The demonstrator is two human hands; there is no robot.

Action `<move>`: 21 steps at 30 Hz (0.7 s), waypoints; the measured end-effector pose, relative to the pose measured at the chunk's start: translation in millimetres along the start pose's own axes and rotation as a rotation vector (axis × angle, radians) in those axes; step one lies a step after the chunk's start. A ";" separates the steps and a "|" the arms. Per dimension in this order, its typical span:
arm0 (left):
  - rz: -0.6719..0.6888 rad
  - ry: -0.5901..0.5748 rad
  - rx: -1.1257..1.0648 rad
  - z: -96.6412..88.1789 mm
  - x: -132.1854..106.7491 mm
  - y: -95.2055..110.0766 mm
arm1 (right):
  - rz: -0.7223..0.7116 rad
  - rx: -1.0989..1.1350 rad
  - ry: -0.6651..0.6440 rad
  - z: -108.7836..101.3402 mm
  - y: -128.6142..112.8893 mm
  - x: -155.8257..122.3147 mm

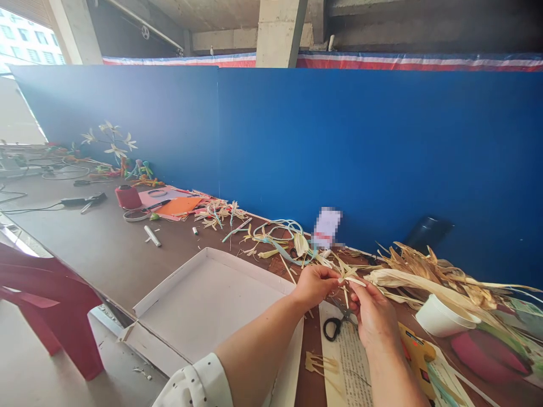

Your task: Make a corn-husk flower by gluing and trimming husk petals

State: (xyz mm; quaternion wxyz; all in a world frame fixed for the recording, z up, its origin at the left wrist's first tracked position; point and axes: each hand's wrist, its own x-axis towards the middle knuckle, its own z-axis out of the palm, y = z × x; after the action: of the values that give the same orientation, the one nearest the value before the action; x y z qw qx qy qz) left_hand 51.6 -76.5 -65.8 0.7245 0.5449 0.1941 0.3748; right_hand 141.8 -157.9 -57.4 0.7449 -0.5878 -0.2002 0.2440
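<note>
- The left hand [313, 284] and right hand [373, 314] meet over the near right part of the table [97, 243], both pinching a pale husk strip [351, 278] stretched between their fingertips.
- The strip looks thin, dry and very light; I judge it bends easily but would split along its grain if pulled hard, so a hold near each end with flat fingertips suits it.
- Black-handled scissors [335, 326] lie just below the hands, on printed paper.
- A heap of dried husks [424, 271] sits to the right, above a white cup [439, 317].
- A shallow white box lid [203, 305] lies left of the forearms.
</note>
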 end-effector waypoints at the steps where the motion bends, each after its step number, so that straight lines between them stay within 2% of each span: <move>1: 0.004 0.000 0.012 -0.2 0.4 -1.1 | -0.004 -0.003 -0.003 -0.8 0.3 0.4; 12: 0.031 0.015 0.106 -0.6 1.3 -4.4 | 0.004 0.003 -0.027 -1.6 -3.2 -2.2; 21: 0.034 0.058 0.205 0.7 -2.2 1.3 | 0.048 0.030 -0.046 -3.5 -2.1 -2.1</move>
State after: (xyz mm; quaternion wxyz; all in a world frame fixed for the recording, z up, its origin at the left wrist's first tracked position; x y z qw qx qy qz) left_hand 50.3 -78.5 -64.6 0.6526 0.6083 0.2430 0.3808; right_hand 142.4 -162.3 -56.2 0.7428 -0.5752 -0.1994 0.2785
